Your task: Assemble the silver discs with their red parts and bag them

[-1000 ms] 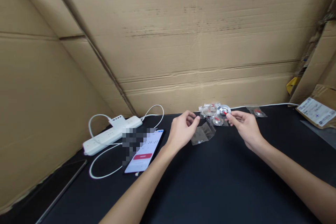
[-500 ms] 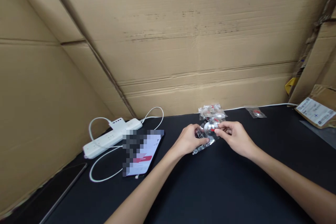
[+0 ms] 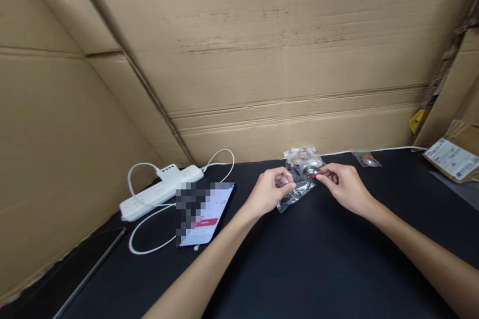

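My left hand (image 3: 268, 192) pinches a clear plastic bag (image 3: 297, 196), which hangs crumpled toward the front of the black table. A shiny round metal piece with a red mark (image 3: 310, 172) is between the thumb and fingers of my right hand (image 3: 347, 187), at the right end of the bag. Whether the piece is fully out of the plastic cannot be made out. Just behind my hands lie several similar pieces in clear bags (image 3: 301, 153), overlapping in a small heap.
One more bagged piece (image 3: 366, 159) lies farther right near the cardboard wall (image 3: 239, 75). To the left are a white power strip (image 3: 160, 193) with cables and a lit phone (image 3: 209, 217). A dark flat device (image 3: 90, 269) occupies the left edge; a labelled parcel (image 3: 452, 157) stands far right.
My right hand has moved slightly right and up with the round metal piece, away from my left hand. More of the plastic bag now shows between the hands.
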{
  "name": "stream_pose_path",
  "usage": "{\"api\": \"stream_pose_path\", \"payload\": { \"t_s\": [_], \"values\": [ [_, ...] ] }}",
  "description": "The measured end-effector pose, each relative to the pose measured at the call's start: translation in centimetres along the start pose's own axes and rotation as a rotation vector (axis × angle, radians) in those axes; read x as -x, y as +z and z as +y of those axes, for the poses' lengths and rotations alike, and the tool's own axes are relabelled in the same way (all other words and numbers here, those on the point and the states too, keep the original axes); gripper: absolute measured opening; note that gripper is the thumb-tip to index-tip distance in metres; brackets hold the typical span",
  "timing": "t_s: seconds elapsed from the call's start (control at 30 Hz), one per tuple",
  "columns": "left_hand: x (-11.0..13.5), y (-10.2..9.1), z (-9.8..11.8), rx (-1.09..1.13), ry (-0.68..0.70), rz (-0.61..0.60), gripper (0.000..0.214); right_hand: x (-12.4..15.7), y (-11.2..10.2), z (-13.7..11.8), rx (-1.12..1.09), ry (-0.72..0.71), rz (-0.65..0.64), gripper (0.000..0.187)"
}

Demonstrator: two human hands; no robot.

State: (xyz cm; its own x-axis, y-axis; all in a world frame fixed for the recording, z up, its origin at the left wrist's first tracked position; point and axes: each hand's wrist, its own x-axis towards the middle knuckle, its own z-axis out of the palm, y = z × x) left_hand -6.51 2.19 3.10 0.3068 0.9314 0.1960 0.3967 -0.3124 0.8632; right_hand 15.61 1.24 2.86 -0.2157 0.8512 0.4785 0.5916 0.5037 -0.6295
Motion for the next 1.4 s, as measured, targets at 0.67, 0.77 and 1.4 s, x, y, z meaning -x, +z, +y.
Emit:
{"api": "stream_pose_path", "payload": {
  "t_s": [0.67,0.77,1.4],
  "values": [
    [1.3,0.8,1.5,-0.081,0.135,-0.193,0.018,0.3,-0.6,-0.3,-0.138,-0.024,-0.4,0.016],
    [1.4,1.3,1.3,0.027,0.091,-0.244,0.019,0.4,-0.5,-0.4,-0.148,-0.016,-0.44,0.015],
    [1.3,2.9,1.0,0.271,0.023,-0.126,0.025,-0.3,-0.2,0.4,-0.374,0.12,-0.364,0.013]
  ]
}}
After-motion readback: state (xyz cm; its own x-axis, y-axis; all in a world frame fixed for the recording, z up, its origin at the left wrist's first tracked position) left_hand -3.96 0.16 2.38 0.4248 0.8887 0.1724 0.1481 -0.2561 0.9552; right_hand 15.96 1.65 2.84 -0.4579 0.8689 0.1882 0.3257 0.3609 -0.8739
